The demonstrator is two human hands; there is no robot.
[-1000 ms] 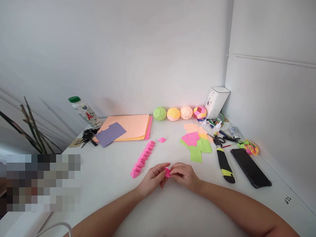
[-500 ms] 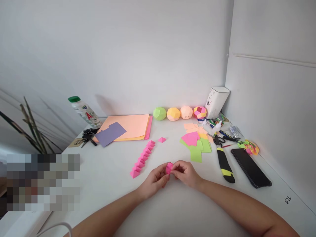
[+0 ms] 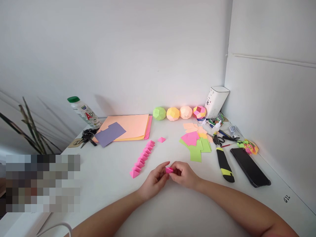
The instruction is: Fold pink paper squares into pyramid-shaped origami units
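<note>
The bottle [image 3: 86, 113] at the tabletop's [image 3: 98, 171] far left corner bears large letters "AD". Handwriting [image 3: 286, 198] near the right edge resembles "G22"; small marks on the peach ball [image 3: 186, 112] are unclear.

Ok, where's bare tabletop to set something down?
Left of the pink row, in front of the purple paper, is bare. So is a smaller patch between the right hand and the knife. Around the scissors it's crowded.

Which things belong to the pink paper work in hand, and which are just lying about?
Likely belonging: held pink paper; row of folded pink pieces; lone folded pink piece; cut paper pieces.
Seemingly just lying about: smartphone; green-capped bottle.
</note>
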